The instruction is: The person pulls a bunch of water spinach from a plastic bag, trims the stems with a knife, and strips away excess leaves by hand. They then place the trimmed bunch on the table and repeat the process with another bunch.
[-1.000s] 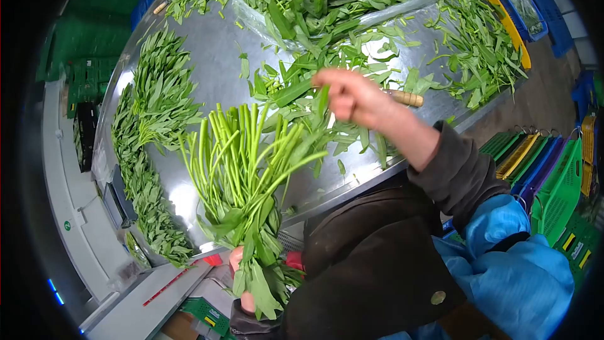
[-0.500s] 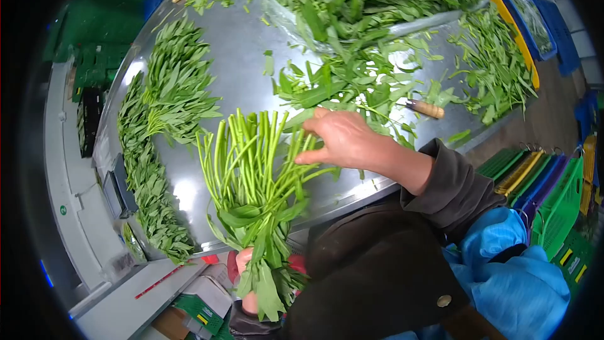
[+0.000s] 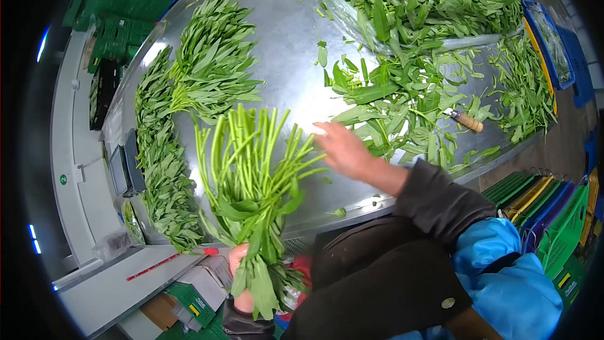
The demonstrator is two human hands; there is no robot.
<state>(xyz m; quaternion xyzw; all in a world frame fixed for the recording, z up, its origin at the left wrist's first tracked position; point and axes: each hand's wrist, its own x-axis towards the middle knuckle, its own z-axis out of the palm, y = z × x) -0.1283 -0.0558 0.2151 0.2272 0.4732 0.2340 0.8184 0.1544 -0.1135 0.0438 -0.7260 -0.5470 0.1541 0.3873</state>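
Observation:
A bunch of leafy green stems (image 3: 261, 182) stands upright at the lower centre, cut ends up and leaves hanging down. My left hand (image 3: 240, 271) is wrapped round its leafy lower part, partly hidden by leaves. Just right of the stem tops is my right hand (image 3: 343, 150), its fingers towards the stems; whether they pinch anything is too blurred to tell. Loose leaves and cut pieces (image 3: 393, 104) lie on the metal table (image 3: 283, 44) beyond it. A knife with a wooden handle (image 3: 467, 121) rests among them at the right.
Bundled greens (image 3: 214, 56) line the table's left side. A large pile of greens (image 3: 428, 0) sits in clear plastic at the back. At the right are a blue tray (image 3: 568, 80) and a green crate (image 3: 563, 233). Grey weighing-scale-like equipment (image 3: 119, 167) stands at the left edge.
My right hand has moved slightly away from the bunch's stems. The view has shifted, so the table and its greens appear further right, while the bunch stays in my left hand.

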